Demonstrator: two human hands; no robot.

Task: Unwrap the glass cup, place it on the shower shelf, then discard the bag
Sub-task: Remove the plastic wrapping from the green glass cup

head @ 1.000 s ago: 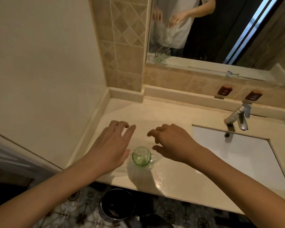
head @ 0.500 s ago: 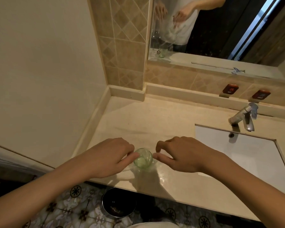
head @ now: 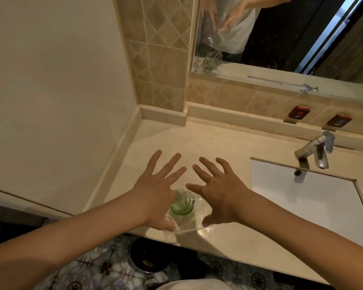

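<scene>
A small green glass cup [head: 182, 203] stands upright inside a clear plastic bag [head: 189, 227] near the front edge of the beige counter [head: 176, 139]. My left hand [head: 155, 191] is just left of the cup and my right hand [head: 220, 193] just right of it. Both have their fingers spread wide. Both thumbs press into the bag's mouth and stretch the plastic between them. The mirror [head: 281, 38] reflects the bag pulled up around the cup.
A white sink [head: 302, 197] with a chrome faucet [head: 314, 151] lies to the right. A dark round bin [head: 149, 260] stands on the patterned floor below the counter's edge. A wall closes the left side.
Half a second ago both hands pinched at the cup's rim with curled fingers. Now the fingers are fanned out and the bag's mouth is pulled wider around the cup.
</scene>
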